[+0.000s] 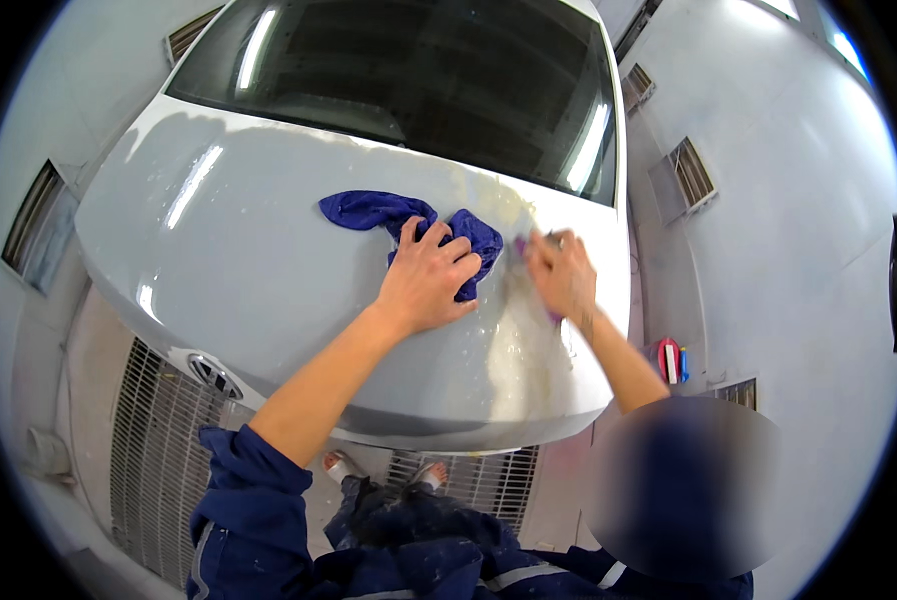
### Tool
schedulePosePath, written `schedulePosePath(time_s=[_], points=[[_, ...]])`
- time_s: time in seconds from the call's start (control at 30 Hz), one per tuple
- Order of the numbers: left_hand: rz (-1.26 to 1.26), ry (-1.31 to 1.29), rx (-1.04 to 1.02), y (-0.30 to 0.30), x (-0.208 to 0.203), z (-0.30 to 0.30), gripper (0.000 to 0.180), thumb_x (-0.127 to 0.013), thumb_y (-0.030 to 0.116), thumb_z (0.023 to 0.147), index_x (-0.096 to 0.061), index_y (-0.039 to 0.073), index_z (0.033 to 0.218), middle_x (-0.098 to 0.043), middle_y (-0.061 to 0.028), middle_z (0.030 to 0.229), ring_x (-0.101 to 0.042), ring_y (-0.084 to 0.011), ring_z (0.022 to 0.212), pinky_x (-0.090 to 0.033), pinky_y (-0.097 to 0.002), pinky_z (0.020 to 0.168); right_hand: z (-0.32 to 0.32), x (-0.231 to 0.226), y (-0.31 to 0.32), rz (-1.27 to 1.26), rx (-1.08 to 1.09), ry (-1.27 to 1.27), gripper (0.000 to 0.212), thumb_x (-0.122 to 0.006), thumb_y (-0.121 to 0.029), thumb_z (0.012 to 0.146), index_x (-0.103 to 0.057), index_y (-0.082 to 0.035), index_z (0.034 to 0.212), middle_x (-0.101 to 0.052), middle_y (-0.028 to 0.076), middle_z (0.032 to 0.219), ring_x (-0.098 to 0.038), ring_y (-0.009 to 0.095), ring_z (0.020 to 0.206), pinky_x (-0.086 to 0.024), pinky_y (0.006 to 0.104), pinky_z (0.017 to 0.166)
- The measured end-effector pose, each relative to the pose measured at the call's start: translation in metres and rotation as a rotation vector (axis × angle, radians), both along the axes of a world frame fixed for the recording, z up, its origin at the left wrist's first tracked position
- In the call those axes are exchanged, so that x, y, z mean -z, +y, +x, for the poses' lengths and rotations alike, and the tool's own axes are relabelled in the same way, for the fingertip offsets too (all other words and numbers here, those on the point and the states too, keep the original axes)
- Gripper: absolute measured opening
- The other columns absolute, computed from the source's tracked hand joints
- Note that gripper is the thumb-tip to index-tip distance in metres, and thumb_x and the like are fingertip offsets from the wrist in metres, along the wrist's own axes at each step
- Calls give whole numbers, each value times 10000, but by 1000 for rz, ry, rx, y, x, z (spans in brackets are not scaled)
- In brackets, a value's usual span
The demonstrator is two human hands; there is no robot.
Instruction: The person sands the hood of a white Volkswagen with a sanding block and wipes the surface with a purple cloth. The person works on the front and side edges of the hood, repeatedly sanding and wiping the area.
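Note:
In front of me is a white car whose broad, gently curved panel (269, 260) is coated grey, with wet drops on it. My left hand (431, 272) presses down on a crumpled dark blue cloth (369, 209), its fingers curled into the fabric. To its right, my right hand (566, 275) grips a flat thing with purple edges (521, 245) against the panel. That thing is mostly under the fingers and blurred, so its kind is unclear. Beneath and around the right hand runs a patchy, whitish-beige wet streak (514, 340).
Beyond the panel rises the dark car window (419, 85). A round emblem (214, 375) sits on the near left edge. Floor grating (159, 450) lies below. Pale walls with vents (691, 170) stand on both sides. Red and blue items (672, 360) are at the right.

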State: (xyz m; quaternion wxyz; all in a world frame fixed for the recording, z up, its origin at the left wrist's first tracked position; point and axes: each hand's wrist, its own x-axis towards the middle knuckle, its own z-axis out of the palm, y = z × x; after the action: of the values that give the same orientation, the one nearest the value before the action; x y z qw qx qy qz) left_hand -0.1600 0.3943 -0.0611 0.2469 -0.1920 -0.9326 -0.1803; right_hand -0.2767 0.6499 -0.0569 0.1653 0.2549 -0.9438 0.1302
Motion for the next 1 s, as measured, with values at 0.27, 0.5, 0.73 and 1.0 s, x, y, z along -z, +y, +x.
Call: schedulePosePath(time_s=[0.27,0.5,0.73,1.0], points=[[39,33,-62,-2,2,1,417,-889,285,722,-708,144,1071,-669,-51,1234,-552,-336,1303,-325,-647,1207,28,9,6,-33,-76,20,370,-659,-327,1015,-794,-178,1326,-673,214,1258,-642,390,1159,-583,492,959],[53,79,-103,1,2,2,505,-873,292,737,-721,181,1205,-648,-69,1372,-529,-326,1366,-311,-635,1232,20,5,5,-19,45,24,382,-638,-338,1033,-780,-188,1354,-656,231,1237,-636,403,1140,-584,497,950],[45,64,-110,8,3,-4,656,-852,318,763,-708,199,1392,-639,-82,1410,-532,-325,1370,-315,-632,1235,-32,-6,22,54,150,91,371,-595,-338,1061,-775,-171,1338,-653,252,1240,-641,429,1109,-596,519,887],[40,62,-128,8,3,-1,623,-855,312,759,-732,191,1357,-648,-84,1411,-543,-327,1367,-328,-626,1232,-8,-7,17,54,123,-16,415,-596,-364,1065,-759,-175,1397,-658,212,1290,-627,379,1216,-579,492,988]])
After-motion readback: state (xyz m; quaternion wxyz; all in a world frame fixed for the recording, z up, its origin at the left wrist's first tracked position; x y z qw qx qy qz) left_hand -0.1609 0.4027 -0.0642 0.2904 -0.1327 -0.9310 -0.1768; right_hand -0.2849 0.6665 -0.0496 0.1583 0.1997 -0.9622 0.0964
